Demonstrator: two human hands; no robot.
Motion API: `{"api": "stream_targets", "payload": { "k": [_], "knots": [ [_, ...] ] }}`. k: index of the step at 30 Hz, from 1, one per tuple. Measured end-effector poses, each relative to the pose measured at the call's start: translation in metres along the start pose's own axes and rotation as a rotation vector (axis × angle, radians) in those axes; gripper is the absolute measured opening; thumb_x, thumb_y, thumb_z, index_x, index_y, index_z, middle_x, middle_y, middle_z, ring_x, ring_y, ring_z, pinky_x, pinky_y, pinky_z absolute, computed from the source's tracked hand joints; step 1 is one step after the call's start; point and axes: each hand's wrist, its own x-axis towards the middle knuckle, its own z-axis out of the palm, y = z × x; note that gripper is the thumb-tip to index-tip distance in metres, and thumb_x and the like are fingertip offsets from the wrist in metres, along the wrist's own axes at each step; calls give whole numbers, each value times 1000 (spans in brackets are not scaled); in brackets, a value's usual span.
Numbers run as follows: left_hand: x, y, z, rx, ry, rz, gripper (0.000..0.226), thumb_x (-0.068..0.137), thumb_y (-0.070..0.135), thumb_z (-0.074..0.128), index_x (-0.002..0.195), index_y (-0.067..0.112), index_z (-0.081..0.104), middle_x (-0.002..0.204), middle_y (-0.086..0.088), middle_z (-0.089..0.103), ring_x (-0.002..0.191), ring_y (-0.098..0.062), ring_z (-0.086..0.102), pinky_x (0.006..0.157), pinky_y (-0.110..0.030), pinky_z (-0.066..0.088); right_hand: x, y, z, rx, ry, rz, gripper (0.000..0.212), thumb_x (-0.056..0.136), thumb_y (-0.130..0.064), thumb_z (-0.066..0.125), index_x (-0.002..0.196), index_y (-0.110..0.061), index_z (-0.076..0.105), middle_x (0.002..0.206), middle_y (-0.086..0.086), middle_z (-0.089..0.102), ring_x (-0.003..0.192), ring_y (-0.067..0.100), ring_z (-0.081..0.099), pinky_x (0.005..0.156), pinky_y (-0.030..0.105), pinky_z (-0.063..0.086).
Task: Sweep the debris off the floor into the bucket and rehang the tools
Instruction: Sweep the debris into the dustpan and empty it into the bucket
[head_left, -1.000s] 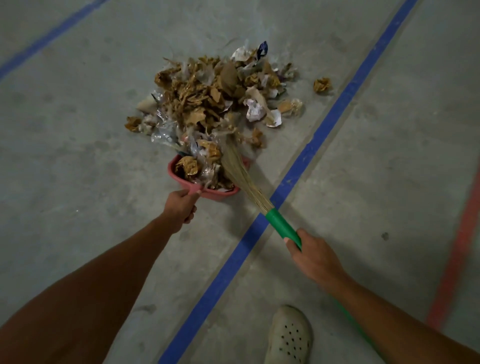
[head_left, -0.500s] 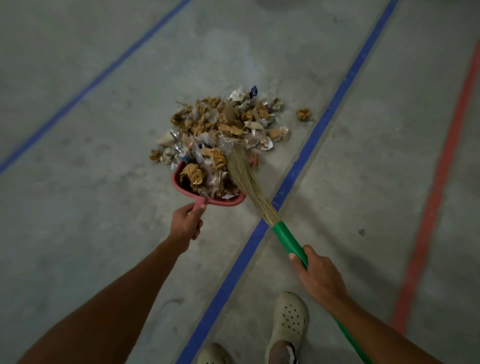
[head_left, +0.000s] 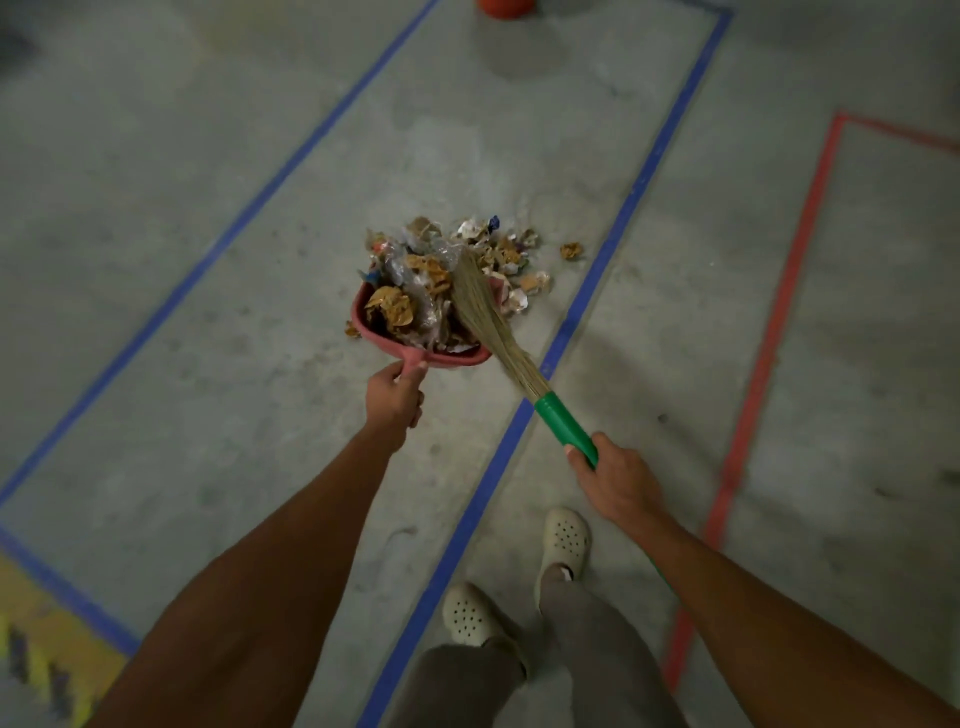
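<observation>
Head view: the job looks partly done. The red plastic dustpan (head_left: 363, 317) sits tilted on the concrete floor (head_left: 234, 364), already heaped with debris (head_left: 402, 306), while a looser share of the pile (head_left: 511, 260) lies on the floor just beyond its mouth. One crumpled scrap (head_left: 571, 251) sits apart, near the blue tape line (head_left: 587, 291), and a small bit (head_left: 352, 329) lies just beside the pan's outer wall.

The left hand (head_left: 394, 397) has its fingers curled round the dustpan's short handle. The right hand (head_left: 615, 480) is clamped on the broom (head_left: 485, 317) at its smooth green sleeve, with the bristles laid across the load.

What is left, as I judge it: gathering the rest, tipping it into the bucket and rehanging both tools. No hook shows. An orange-red round thing (head_left: 498, 6) at the top edge may be the bucket — I cannot tell.

The debris is light stuff: crumpled brown paper, crinkled clear film and white scraps. The broom is a fan of dry, straw-like fibres bound into a rigid tube, and the floor is dull, mottled concrete.
</observation>
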Motion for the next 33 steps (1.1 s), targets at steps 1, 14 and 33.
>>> {"api": "stream_targets", "payload": {
  "k": [1,14,33],
  "knots": [
    [-11,13,-7,0,-4,13,36,96,31,62,109,-2,65,58,-9,45,41,-15,38,36,-21,31,-12,-7,-10,5,14,-5,33,98,-51,47,92,-18,48,77,5,55,73,29,58,62,30,38],
    [-97,119,-57,4,-48,129,32,95,34,64,95,3,65,58,-6,46,39,-11,39,36,-20,31,-88,-41,-98,60,122,-12,45,95,-60,46,89,-16,52,76,8,59,68,29,58,58,31,41],
    [-32,278,121,-32,-30,199,34,97,36,62,78,7,61,46,0,43,36,-12,36,38,-22,31,74,20,-288,63,185,-28,42,94,-60,48,83,-20,51,68,1,54,62,25,53,57,30,41]
  ]
}}
